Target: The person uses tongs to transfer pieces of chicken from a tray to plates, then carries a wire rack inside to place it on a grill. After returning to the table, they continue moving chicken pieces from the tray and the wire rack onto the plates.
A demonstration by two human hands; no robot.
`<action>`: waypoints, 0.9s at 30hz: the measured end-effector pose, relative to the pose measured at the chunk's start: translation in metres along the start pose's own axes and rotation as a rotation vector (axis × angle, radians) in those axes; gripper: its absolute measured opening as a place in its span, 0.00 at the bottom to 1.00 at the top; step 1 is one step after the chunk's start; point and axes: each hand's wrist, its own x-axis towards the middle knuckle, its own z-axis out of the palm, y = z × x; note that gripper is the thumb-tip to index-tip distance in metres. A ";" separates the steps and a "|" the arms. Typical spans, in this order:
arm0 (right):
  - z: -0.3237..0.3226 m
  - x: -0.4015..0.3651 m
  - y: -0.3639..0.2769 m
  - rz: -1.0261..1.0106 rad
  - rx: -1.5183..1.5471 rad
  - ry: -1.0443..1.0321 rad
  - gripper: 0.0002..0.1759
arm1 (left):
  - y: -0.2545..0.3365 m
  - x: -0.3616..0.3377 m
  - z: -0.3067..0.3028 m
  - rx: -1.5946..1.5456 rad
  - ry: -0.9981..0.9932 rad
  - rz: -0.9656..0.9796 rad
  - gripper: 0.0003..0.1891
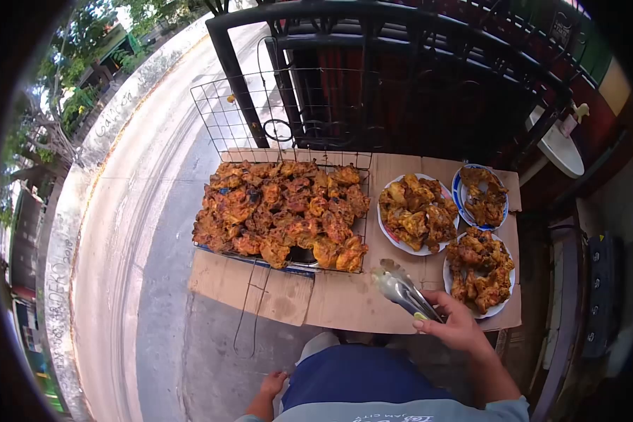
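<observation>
My right hand [461, 325] is closed around a pair of metal tongs [404, 290], their jaws pointing up and left over the cardboard. Left of the tongs, browned chicken pieces [281, 211] cover a wire grill basket [362, 239] whose lid [288, 105] is raised at the back. My left hand [274, 383] hangs low beside my blue shorts, fingers loosely curled and nothing visible in them. Close to my right hand is a plate [510, 295] heaped with chicken; a second plate [384, 225] and a blue-rimmed plate [458, 190] hold more.
Flattened cardboard [344, 302] covers the table. The basket's long wire handle [250, 316] sticks out over the front edge. Behind stands a black metal gate [401, 42]. A road [126, 232] runs along the left, and a white basin [559, 148] is at the right.
</observation>
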 end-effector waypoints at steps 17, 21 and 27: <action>0.134 0.077 -0.016 0.472 0.641 -0.252 0.24 | 0.011 0.066 -0.100 -0.022 0.001 0.035 0.29; 0.124 0.068 -0.035 0.164 0.244 -0.091 0.29 | 0.022 0.083 -0.120 -0.070 0.012 0.092 0.28; 0.104 0.033 -0.065 -0.013 -0.626 0.147 0.37 | 0.026 0.086 -0.134 -0.089 -0.017 0.024 0.28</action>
